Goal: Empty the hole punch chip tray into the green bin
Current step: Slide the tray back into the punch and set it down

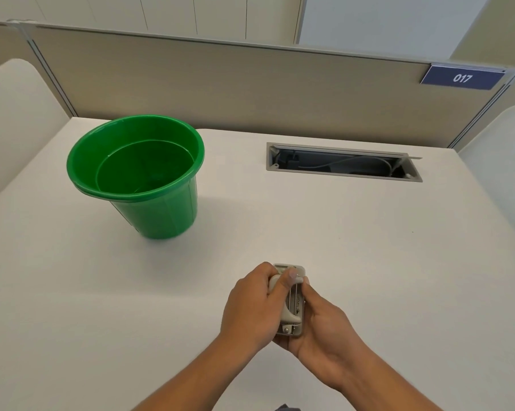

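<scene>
A small grey hole punch (291, 304) is held between both hands near the front middle of the white desk (368, 247). My left hand (250, 307) wraps its left side, thumb across the top end. My right hand (324, 324) cups its right side and underside. The chip tray is hidden by the hands. The green bin (137, 173) stands upright at the back left of the desk, well apart from the hands, its mouth open and its inside looking bare.
A rectangular cable slot (343, 161) with its lid open sits at the back right of the desk. A beige partition (250, 84) runs along the far edge, with a blue "017" sign (462, 78). White side dividers stand left and right.
</scene>
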{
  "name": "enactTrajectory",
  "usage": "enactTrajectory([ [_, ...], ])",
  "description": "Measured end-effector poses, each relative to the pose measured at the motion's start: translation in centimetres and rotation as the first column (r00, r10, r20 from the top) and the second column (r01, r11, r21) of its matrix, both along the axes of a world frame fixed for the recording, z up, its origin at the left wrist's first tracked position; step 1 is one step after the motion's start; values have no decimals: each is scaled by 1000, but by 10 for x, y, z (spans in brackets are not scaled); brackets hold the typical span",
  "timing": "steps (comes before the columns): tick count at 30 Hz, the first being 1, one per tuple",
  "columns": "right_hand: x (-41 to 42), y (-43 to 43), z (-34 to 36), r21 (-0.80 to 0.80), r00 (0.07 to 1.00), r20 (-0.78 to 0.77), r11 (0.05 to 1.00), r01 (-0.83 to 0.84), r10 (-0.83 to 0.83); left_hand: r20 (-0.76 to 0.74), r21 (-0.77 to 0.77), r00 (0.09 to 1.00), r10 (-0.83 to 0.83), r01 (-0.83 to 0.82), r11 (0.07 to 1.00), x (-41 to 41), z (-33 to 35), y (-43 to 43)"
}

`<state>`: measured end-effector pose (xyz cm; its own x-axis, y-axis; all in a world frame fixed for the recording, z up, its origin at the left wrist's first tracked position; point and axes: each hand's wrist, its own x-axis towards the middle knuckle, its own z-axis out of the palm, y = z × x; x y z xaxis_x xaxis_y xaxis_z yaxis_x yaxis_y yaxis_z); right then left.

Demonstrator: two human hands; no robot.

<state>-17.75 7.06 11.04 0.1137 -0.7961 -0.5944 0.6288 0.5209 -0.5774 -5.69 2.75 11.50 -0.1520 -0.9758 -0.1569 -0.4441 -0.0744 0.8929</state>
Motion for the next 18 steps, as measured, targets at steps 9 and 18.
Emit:
enactTrajectory([
  [9,2,4,-3,-38,984,-165,997,60,-65,-291,228,955,53,15,973,22,0,-11],
  [18,-5,3,8,-148,870,-490,988,-35,-42,-473,352,874,114,68,934,28,0,-6],
])
